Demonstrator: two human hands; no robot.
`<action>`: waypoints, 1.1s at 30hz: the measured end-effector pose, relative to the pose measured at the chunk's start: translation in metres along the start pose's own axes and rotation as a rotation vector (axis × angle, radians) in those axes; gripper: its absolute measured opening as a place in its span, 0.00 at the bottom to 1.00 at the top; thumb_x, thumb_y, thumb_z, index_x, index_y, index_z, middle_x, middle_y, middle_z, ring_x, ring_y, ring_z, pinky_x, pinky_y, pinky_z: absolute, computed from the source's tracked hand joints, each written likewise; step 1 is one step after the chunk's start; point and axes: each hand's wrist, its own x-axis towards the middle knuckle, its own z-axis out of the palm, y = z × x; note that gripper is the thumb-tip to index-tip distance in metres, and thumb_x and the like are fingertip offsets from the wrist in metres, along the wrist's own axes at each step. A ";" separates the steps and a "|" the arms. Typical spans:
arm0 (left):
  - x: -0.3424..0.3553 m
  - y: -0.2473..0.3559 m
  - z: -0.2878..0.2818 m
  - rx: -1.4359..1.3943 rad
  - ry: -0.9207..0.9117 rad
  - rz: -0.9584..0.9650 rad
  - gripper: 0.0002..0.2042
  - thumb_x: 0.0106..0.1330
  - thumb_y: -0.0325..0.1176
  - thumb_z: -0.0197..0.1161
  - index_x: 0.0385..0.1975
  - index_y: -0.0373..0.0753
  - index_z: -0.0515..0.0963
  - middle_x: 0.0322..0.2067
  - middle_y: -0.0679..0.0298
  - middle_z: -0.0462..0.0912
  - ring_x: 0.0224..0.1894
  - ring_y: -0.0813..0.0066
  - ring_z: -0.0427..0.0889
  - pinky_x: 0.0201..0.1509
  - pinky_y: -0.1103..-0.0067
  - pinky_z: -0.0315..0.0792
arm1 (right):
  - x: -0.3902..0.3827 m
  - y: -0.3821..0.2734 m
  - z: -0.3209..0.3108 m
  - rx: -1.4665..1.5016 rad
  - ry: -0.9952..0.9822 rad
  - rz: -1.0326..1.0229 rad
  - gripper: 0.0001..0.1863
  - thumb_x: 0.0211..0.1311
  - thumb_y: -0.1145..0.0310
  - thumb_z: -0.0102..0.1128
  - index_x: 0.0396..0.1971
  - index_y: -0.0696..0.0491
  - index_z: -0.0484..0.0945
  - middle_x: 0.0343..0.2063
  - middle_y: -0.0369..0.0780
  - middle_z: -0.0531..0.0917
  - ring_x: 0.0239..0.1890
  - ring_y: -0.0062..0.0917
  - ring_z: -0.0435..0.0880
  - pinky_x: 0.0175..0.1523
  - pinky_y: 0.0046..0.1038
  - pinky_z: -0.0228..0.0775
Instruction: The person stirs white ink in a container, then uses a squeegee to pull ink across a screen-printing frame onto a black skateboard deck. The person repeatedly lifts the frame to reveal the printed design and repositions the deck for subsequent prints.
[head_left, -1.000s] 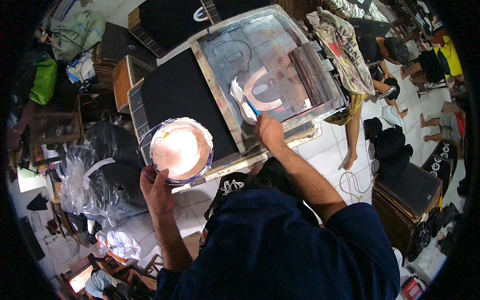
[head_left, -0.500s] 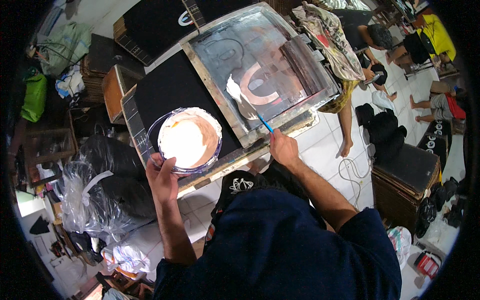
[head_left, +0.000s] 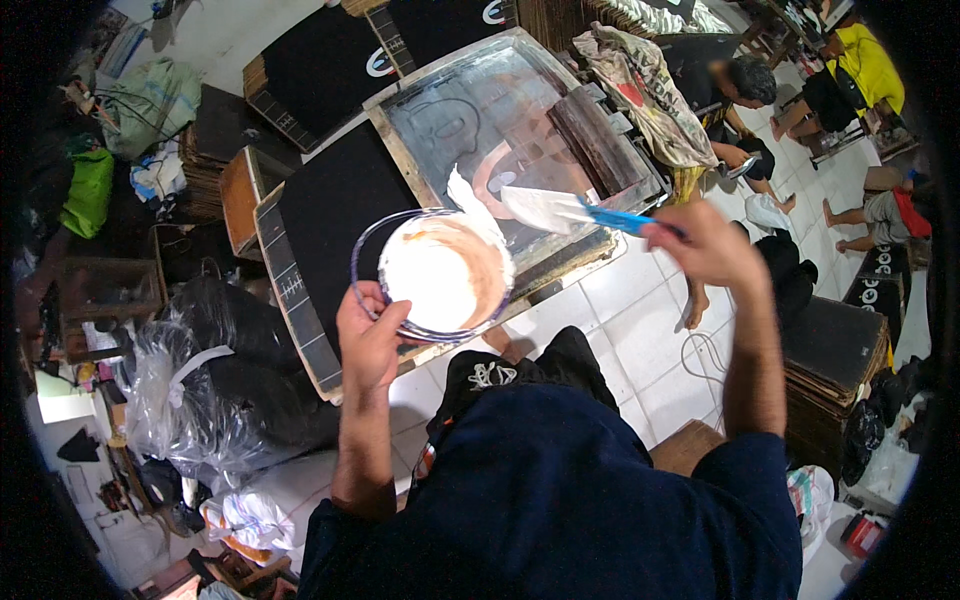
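Observation:
My left hand (head_left: 370, 335) is closed on the rim of a round bucket (head_left: 490, 268), which holds thick white ink (head_left: 430, 285). Raised to the right of the bucket, my right hand (head_left: 705, 240) grips the blue handle of a spatula (head_left: 545, 208). White ink coats its blade, which is clear of the mesh. Beyond lies a framed printing screen (head_left: 435, 95) with a round outline and a curved pale shape on it. A smear of white ink (head_left: 466, 192) rests on the mesh behind the bucket. A wide brown squeegee (head_left: 590, 135) lies inside the screen's right side.
Black fabric on a board (head_left: 345, 195) lies left of the screen, with printed black panels (head_left: 320, 65) farther back. A stained cloth (head_left: 645, 90) hangs at the right. One person (head_left: 745, 80) sits beyond it. Stacked boards (head_left: 835, 340) stand right; plastic-wrapped bundles (head_left: 240, 390) lie left.
My right hand has lifted the spatula off the screen and moved right, turning the blade leftward. The bucket has shifted right with my left hand. White ink stays on the mesh.

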 end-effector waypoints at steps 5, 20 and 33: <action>-0.023 -0.016 0.069 0.095 -0.116 -0.049 0.14 0.61 0.14 0.65 0.41 0.35 0.69 0.32 0.66 0.78 0.29 0.82 0.79 0.30 0.82 0.78 | -0.060 -0.043 -0.087 -0.338 0.045 -0.184 0.10 0.56 0.65 0.69 0.23 0.56 0.85 0.18 0.46 0.83 0.20 0.38 0.81 0.27 0.39 0.68; -0.062 -0.281 0.117 0.135 -0.156 -0.657 0.17 0.62 0.19 0.70 0.42 0.40 0.67 0.35 0.65 0.74 0.33 0.74 0.80 0.35 0.72 0.83 | -0.183 0.179 0.071 0.558 0.748 0.469 0.20 0.77 0.56 0.57 0.49 0.59 0.85 0.29 0.39 0.87 0.20 0.13 0.79 0.25 0.15 0.69; 0.076 -0.527 -0.099 0.130 0.420 -0.722 0.12 0.70 0.22 0.60 0.52 0.35 0.75 0.42 0.54 0.83 0.46 0.60 0.85 0.57 0.56 0.83 | -0.382 0.153 0.658 0.930 -0.249 1.214 0.18 0.70 0.61 0.65 0.51 0.60 0.81 0.28 0.50 0.85 0.33 0.36 0.88 0.37 0.33 0.78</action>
